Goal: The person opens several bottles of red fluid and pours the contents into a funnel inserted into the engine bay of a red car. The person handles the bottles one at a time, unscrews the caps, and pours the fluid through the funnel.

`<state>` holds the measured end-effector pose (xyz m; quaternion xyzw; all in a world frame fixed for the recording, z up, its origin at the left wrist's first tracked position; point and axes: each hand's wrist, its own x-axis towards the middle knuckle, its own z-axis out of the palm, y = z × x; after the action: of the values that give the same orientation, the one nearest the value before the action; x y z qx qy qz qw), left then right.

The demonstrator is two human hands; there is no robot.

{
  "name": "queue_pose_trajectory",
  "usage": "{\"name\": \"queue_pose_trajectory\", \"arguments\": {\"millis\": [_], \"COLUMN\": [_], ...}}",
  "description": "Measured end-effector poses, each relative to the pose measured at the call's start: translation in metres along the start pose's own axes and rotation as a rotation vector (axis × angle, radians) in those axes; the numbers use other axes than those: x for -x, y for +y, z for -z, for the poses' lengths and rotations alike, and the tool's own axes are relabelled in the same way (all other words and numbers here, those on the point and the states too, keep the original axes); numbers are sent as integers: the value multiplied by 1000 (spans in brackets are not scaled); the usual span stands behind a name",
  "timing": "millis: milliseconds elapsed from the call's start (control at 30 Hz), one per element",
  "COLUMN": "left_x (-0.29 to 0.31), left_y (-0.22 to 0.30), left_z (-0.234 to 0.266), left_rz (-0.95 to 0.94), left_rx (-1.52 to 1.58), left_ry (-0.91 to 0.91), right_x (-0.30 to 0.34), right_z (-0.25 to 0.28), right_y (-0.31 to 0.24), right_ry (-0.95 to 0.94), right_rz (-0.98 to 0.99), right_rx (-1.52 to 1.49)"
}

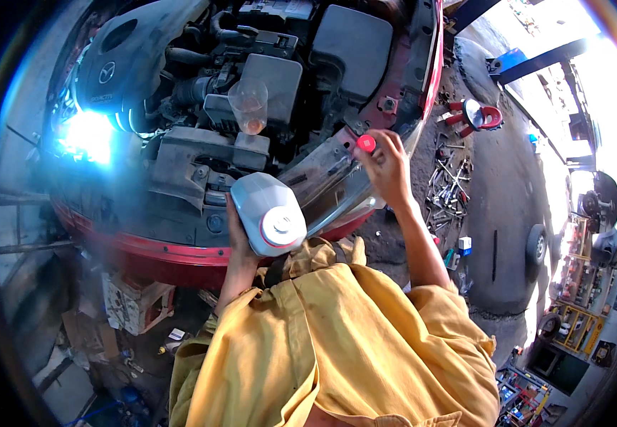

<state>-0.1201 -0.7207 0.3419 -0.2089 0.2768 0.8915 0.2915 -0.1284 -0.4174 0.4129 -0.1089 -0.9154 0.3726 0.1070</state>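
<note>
My left hand (238, 231) is wrapped round the side of a pale grey plastic bottle (259, 197) in front of my body, its top tilted towards me. At the bottle's mouth a round white piece (280, 223) shows, with a thin red line round it; whether it is a seal I cannot tell. Out to the right, over the car's front corner, my right hand (391, 171) pinches a red screw cap (367, 144), apart from the bottle. A clear plastic cup (248, 103) with a little reddish liquid low in it stands on the engine parts beyond the bottle.
The red car's front edge (173, 250) lies before me, its engine bay exposed. A dark engine cover (119, 60) is at the left, beside a glaring light (87, 139). Scattered wrenches (451, 181) and a red-handled tool (476, 116) lie on the floor at right, with a wheel (536, 244) farther off.
</note>
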Motion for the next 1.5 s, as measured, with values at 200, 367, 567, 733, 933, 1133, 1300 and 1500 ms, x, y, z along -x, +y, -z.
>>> {"name": "queue_pose_trajectory", "arguments": {"millis": [200, 367, 567, 733, 933, 1133, 1300, 1500], "left_x": [-5, 5, 35, 51, 42, -2, -2, -2], "left_y": [-12, 25, 80, 92, 97, 111, 117, 101], "left_z": [11, 16, -26, -62, -58, -71, -99, -133], "left_rz": [-119, -238, -658, -751, -654, -495, -500, -506], "left_rx": [-45, -279, -1335, -1608, -1557, -1534, -1585, -1629], "left_ry": [-45, -149, -409, -402, -511, -419, -390, -345], "right_x": [72, 62, 51, 44, 8, -66, -63, -47], "right_z": [-14, -25, -37, -13, -4, -5, -18, -27], "right_y": [-125, -127, -123, -134, -150, -179, -207, -212], "right_ry": [-236, -187, -364, -367, -370, -645, -993, -961], "right_rz": [337, 305, 519, 592, 1160, 1502, 1336, 1286], "right_rx": [-439, -569, -474, -342, -66, 391, 219, 262]}}
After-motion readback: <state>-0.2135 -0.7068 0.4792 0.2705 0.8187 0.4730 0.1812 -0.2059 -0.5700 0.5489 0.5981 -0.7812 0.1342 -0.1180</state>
